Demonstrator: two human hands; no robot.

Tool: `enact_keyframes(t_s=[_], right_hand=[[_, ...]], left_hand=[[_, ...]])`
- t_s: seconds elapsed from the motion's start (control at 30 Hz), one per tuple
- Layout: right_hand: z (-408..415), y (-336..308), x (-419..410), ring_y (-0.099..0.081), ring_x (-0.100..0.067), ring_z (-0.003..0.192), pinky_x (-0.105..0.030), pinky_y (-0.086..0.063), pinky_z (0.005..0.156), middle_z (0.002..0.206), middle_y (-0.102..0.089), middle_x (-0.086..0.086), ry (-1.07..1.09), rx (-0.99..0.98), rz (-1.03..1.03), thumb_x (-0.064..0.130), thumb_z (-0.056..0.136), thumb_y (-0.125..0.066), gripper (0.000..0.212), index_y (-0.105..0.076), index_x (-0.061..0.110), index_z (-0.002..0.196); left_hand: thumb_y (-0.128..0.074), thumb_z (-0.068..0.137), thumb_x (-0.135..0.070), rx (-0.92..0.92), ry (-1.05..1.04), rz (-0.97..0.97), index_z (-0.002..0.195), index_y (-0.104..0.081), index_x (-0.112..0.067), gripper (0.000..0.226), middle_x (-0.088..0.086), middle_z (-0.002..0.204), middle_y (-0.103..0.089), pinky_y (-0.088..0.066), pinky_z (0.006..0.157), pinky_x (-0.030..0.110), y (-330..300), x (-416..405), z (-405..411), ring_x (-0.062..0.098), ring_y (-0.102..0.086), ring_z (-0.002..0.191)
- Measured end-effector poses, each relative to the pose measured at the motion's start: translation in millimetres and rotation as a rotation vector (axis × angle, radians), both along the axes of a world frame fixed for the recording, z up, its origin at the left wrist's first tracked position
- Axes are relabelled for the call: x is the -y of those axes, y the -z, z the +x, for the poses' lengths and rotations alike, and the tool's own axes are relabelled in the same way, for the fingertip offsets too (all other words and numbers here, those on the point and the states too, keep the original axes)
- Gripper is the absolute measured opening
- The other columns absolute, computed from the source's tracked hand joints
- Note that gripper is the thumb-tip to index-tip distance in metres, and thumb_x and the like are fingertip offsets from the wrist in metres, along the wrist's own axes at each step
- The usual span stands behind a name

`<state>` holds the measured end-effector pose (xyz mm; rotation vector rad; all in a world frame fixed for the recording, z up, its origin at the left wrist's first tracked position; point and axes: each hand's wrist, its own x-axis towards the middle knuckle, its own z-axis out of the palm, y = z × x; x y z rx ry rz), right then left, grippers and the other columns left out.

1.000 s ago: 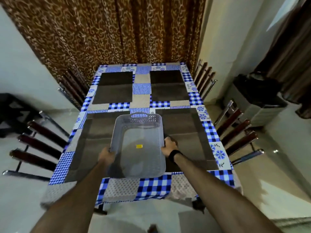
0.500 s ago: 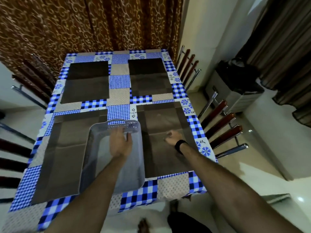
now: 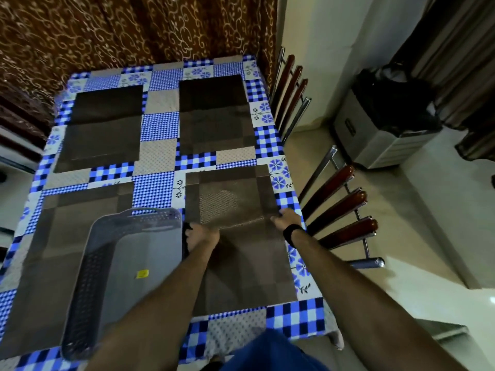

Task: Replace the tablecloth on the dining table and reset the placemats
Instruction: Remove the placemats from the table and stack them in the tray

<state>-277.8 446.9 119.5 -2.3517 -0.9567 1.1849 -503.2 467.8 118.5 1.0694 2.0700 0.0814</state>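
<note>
A blue, white and beige patchwork tablecloth (image 3: pixel 160 127) covers the dining table. Several brown woven placemats lie on it. The near right placemat (image 3: pixel 235 199) is held at both side edges: my left hand (image 3: pixel 201 234) grips its left edge and my right hand (image 3: pixel 285 219), with a black wristband, pinches its right edge. The mat wrinkles between my hands. A grey perforated plastic tray (image 3: pixel 120 266) rests on the near left placemat (image 3: pixel 53 253), apart from both hands.
Two more placemats (image 3: pixel 101 127) lie at the far end. Chairs with dark wooden slats (image 3: pixel 340 207) stand along the right side, and others on the left. A brown patterned curtain (image 3: pixel 134 30) hangs behind. A grey appliance (image 3: pixel 385 127) stands on the floor at right.
My left hand let go of the grey tray, which now lies on the near left mat. Both hands moved to the side edges of the near right placemat. The camera shifted right.
</note>
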Motion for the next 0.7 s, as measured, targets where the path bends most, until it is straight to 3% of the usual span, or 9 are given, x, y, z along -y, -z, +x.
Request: enact_keyframes(t_s=[0.13, 0.2, 0.3, 0.47, 0.57, 0.63, 0.7], right_hand=[[30, 6, -17, -0.052, -0.018, 0.101, -0.024, -0.038, 0.085, 0.105, -0.057, -0.010, 0.002, -0.085, 0.048, 0.020, 0.096, -0.058, 0.013, -0.059, 0.008, 0.099], [40, 8, -19, -0.045, -0.017, 0.099, -0.025, -0.036, 0.086, 0.103, -0.050, -0.008, 0.082, -0.177, 0.099, 0.013, 0.097, -0.056, 0.004, -0.054, 0.010, 0.099], [49, 11, -16, -0.049, -0.020, 0.102, -0.034, -0.043, 0.098, 0.107, -0.052, -0.009, 0.143, -0.270, 0.118, 0.006, 0.095, -0.058, 0.026, -0.057, -0.005, 0.119], [45, -2, -14, -0.051, -0.021, 0.104, -0.028, -0.042, 0.086, 0.124, -0.053, -0.017, 0.224, -0.344, 0.243, -0.007, 0.094, -0.052, 0.044, -0.041, 0.002, 0.135], [46, -9, -8, -0.051, -0.021, 0.118, -0.025, -0.042, 0.087, 0.142, -0.046, -0.008, 0.101, -0.266, 0.294, -0.012, 0.089, -0.055, 0.064, -0.036, 0.015, 0.143], [52, -18, -2, -0.047, -0.020, 0.126, -0.023, -0.040, 0.093, 0.145, -0.044, -0.005, -0.037, -0.155, 0.224, -0.005, 0.083, -0.068, 0.074, -0.039, 0.022, 0.146], [61, -28, 6, -0.045, -0.025, 0.132, -0.028, -0.036, 0.108, 0.144, -0.049, -0.009, -0.215, 0.042, 0.153, 0.010, 0.080, -0.077, 0.070, -0.048, 0.020, 0.142]], left_hand=[[-0.065, 0.085, -0.038, -0.027, -0.165, 0.066, 0.143, -0.030, -0.002, 0.077, 0.022, 0.144, -0.041, -0.041, 0.108, 0.048, 2, -19, 13, 0.039, -0.044, 0.130], [-0.071, 0.081, -0.031, 0.096, -0.330, 0.031, 0.143, -0.032, -0.001, 0.079, 0.020, 0.141, -0.045, -0.043, 0.106, 0.046, 1, -23, 19, 0.037, -0.048, 0.128], [-0.076, 0.077, -0.022, 0.259, -0.448, -0.058, 0.131, -0.050, 0.000, 0.064, 0.017, 0.127, -0.055, -0.052, 0.091, 0.036, -1, -21, 25, 0.031, -0.057, 0.112], [-0.074, 0.079, -0.028, 0.330, -0.511, -0.116, 0.126, -0.056, -0.003, 0.057, 0.015, 0.121, -0.059, -0.053, 0.093, 0.038, 5, -27, 17, 0.027, -0.059, 0.108], [-0.066, 0.083, -0.030, 0.367, -0.519, -0.101, 0.128, -0.055, -0.003, 0.054, 0.015, 0.122, -0.060, -0.052, 0.097, 0.040, 4, -24, 13, 0.029, -0.060, 0.110], [-0.062, 0.086, -0.031, 0.385, -0.515, -0.046, 0.134, -0.049, -0.002, 0.058, 0.018, 0.132, -0.055, -0.048, 0.103, 0.043, 4, -25, 9, 0.034, -0.057, 0.119], [-0.059, 0.091, -0.026, 0.479, -0.433, 0.053, 0.133, -0.051, 0.000, 0.050, 0.021, 0.133, -0.056, -0.048, 0.099, 0.037, -3, -28, 10, 0.037, -0.056, 0.122]])
